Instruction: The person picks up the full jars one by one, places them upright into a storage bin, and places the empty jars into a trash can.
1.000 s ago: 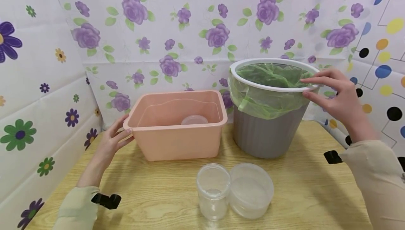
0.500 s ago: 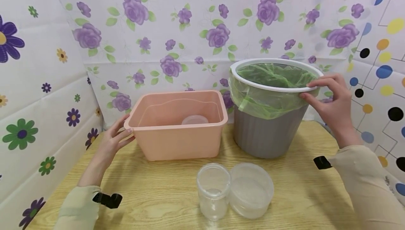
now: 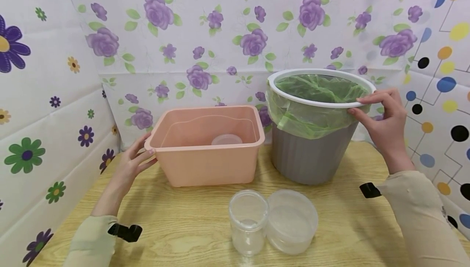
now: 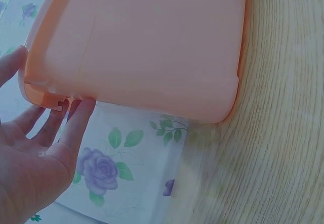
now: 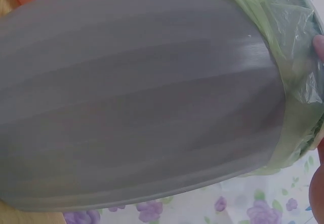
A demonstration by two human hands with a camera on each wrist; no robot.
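The white rim ring (image 3: 361, 103) of the grey bin (image 3: 310, 153) is pinched by the right hand (image 3: 383, 122), thumb underneath and fingers curled over the top, right where the green liner bag (image 3: 312, 114) is folded over. The pink tub (image 3: 205, 146), just left of the bin, is only touched by the left hand (image 3: 130, 165): fingers are kept straight and laid against its far-left corner under the lip, nothing closed around it. That flat contact is confirmed in the left wrist view, with fingertips (image 4: 81, 115) seen against the tub's edge (image 4: 45, 90).

Handling-wise, the bin is probably light, being thin ribbed plastic with only the liner seen inside, and fairly stiff. The ring looks like a separate clip-on piece though, so it could pop off if the bin is lifted by it alone, and the film under the fingers is likely slippery. A hold lower on the grey wall would be judged safer. The tub seems light and rigid too, best taken under its rolled lip.

In front of the bin, a clear jar (image 3: 247, 222) and a clear round container (image 3: 291, 220) are stood touching each other on the wooden table (image 3: 349, 226). A small lid (image 3: 226, 139) is seen inside the tub.
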